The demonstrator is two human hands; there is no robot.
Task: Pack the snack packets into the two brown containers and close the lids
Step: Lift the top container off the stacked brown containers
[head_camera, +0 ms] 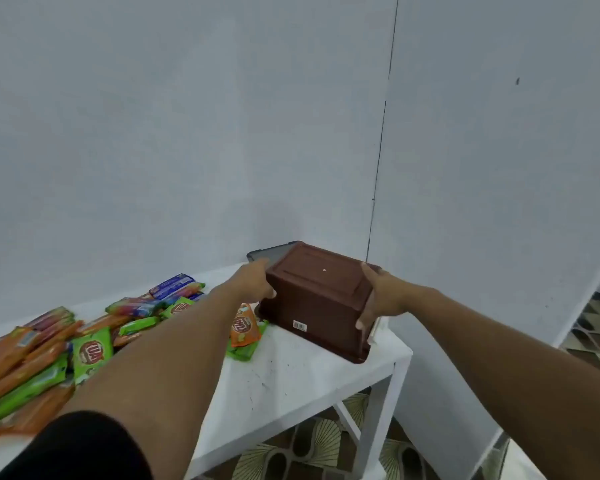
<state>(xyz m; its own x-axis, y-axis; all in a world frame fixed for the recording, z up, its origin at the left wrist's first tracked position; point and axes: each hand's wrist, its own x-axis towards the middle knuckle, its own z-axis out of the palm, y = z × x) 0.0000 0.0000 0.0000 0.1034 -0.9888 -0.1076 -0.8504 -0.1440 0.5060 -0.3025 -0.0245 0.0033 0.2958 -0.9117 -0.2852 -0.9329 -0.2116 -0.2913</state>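
A brown plastic container [317,299] lies upside down at the far right end of the white table [291,382], its base facing up and a barcode sticker on its near wall. My left hand [257,282] grips its left side. My right hand [378,296] grips its right side, fingers curled down over the wall. Several snack packets [49,355] in orange, green and blue wrappers lie heaped across the left of the table. One orange packet [245,325] lies just left of the container. A second container is not visible.
A dark grey lid [269,252] leans at the table's back against the wall, behind the container. White walls meet in a corner right behind it. The table's right edge drops to a patterned floor [309,445].
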